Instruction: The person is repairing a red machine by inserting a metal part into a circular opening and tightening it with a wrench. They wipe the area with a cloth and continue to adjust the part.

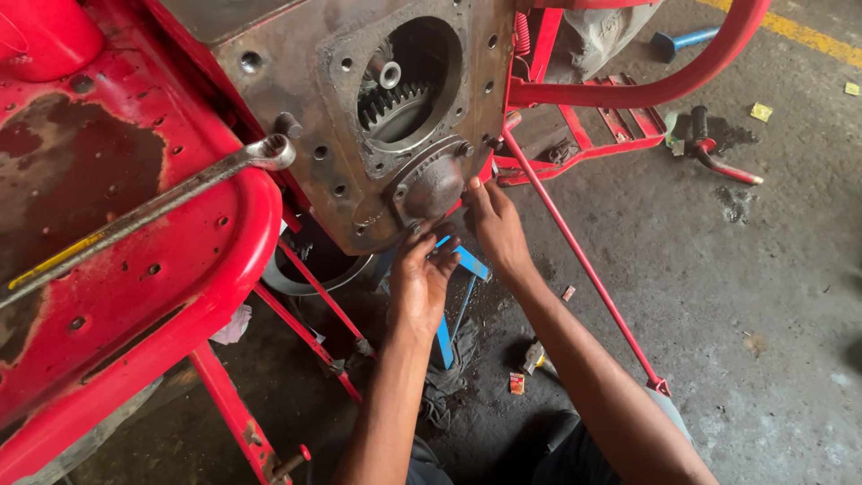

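Observation:
A rusty metal housing plate [314, 81] stands upright on a red machine frame, with a round opening showing a gear [395, 103]. Below the opening sits a round domed metal cover [433, 184] with bolts at its rim. My left hand [420, 274] reaches up under the cover, its fingertips touching the cover's lower edge. My right hand [496, 224] touches the cover's right side with its fingertips. Whether either hand pinches a bolt is hidden. A long ring spanner [171, 199] lies on the red fender [135, 296] at the left.
A thin red rod [584, 265] runs diagonally down to the right beside my right arm. Blue bars [453, 310] and rags lie on the concrete floor beneath my hands. A red-handled tool [718, 162] and a blue tool [682, 40] lie at the upper right. A curved red bar [664, 85] arches above.

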Demonstrator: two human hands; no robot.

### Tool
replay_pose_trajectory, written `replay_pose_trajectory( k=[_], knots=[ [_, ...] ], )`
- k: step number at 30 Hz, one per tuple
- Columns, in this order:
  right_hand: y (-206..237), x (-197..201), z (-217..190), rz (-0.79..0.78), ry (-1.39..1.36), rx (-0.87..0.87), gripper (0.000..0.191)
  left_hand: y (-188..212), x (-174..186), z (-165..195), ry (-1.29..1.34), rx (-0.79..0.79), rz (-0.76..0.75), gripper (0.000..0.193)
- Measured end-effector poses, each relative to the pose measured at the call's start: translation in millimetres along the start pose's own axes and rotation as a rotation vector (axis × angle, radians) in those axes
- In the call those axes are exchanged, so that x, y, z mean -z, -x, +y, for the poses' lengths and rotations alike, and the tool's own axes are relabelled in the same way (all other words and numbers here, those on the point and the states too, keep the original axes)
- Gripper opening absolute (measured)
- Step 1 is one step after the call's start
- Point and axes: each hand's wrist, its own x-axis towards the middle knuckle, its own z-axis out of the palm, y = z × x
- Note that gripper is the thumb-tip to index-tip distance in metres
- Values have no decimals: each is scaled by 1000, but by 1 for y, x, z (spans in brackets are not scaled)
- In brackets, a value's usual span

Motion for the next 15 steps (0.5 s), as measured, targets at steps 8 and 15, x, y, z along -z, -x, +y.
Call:
replay_pose_trajectory(
  k=[8, 15],
  knots=[
    [-117, 105, -43, -4, 145, 42, 53, -98, -120, -55, 46, -11, -14, 37],
    [-381, 45, -72, 53, 253, 316, 49, -373, -147, 19, 65, -15, 12, 33]
  ],
)
